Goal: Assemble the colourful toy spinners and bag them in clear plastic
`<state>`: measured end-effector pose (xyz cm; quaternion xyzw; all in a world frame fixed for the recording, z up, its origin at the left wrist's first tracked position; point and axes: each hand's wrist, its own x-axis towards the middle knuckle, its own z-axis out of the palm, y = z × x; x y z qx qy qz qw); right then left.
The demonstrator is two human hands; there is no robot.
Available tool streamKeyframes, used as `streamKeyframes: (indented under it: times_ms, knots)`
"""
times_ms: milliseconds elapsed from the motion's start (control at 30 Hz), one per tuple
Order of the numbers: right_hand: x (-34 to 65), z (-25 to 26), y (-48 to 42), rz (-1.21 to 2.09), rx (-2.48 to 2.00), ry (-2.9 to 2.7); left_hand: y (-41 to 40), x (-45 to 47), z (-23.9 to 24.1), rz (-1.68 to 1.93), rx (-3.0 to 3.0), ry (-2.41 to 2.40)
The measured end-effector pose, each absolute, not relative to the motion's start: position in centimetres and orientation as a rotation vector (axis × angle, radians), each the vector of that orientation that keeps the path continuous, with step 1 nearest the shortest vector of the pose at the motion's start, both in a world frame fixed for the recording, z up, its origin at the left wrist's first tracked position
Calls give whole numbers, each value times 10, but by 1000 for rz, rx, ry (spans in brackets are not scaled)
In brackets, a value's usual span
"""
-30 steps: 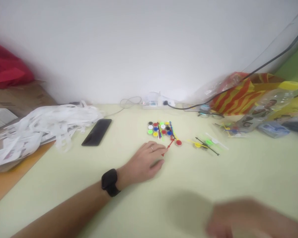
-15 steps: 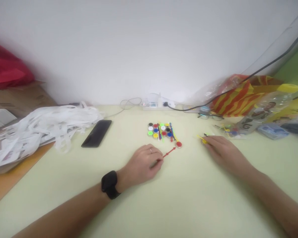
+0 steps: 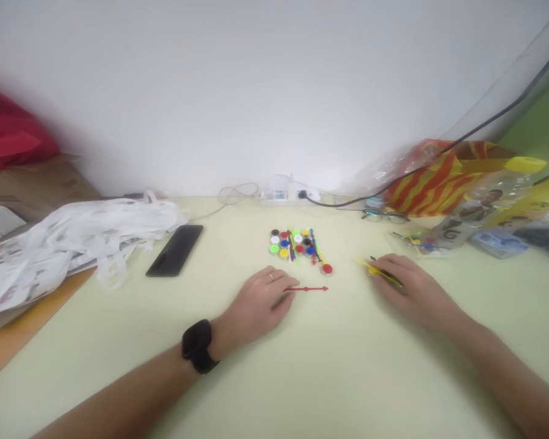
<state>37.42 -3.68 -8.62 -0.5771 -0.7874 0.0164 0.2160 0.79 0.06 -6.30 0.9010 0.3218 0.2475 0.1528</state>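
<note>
My left hand [image 3: 261, 300] rests on the pale green table [image 3: 302, 366], fingers pinched on the end of a thin red stick [image 3: 308, 288] that lies flat and points right. A black watch [image 3: 196, 346] is on that wrist. My right hand [image 3: 409, 289] is curled over a yellow stick with a yellow disc [image 3: 368, 267] and a dark stick under the fingers. A red disc [image 3: 327, 269] lies between the hands. Behind it sits a tidy cluster of several coloured discs and sticks [image 3: 293, 242].
A black phone [image 3: 174, 250] lies left of the cluster. A heap of white strips [image 3: 73, 241] covers the left side. A power strip [image 3: 286, 194] and cables run along the wall. Glasses [image 3: 384, 214], plastic bags [image 3: 443, 177] and more small parts [image 3: 418, 242] crowd the right.
My right hand came in from the lower right, closed over the yellow and dark sticks and drew them nearer. My left hand pulled the red stick away from the red disc and laid it level.
</note>
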Motion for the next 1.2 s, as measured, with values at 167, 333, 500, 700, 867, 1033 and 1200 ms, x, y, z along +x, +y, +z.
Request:
streamKeyframes:
  times_ms: [167, 333, 500, 700, 867, 1033, 1200]
  knots:
    - [376, -88, -35, -120, -1559, -2165, -3, 10, -54, 562, 2662, 748]
    - [373, -87, -36, -241, -1508, -2111, -3, 10, -56, 605, 2646, 735]
    - [338, -82, -49, -152, -1356, -2173, -2, 11, -56, 642, 2608, 721]
    - [295, -85, -59, 135, -1264, -2406, 0, 12, -59, 643, 2612, 757]
    - [296, -87, -59, 245, -1361, -2393, 0, 12, -59, 618, 2640, 740]
    - [296, -81, -58, 331, -1321, -2391, -1, 12, -60, 618, 2660, 686]
    - [298, -75, -58, 432, -1243, -2308, -1, 13, -61, 646, 2645, 706]
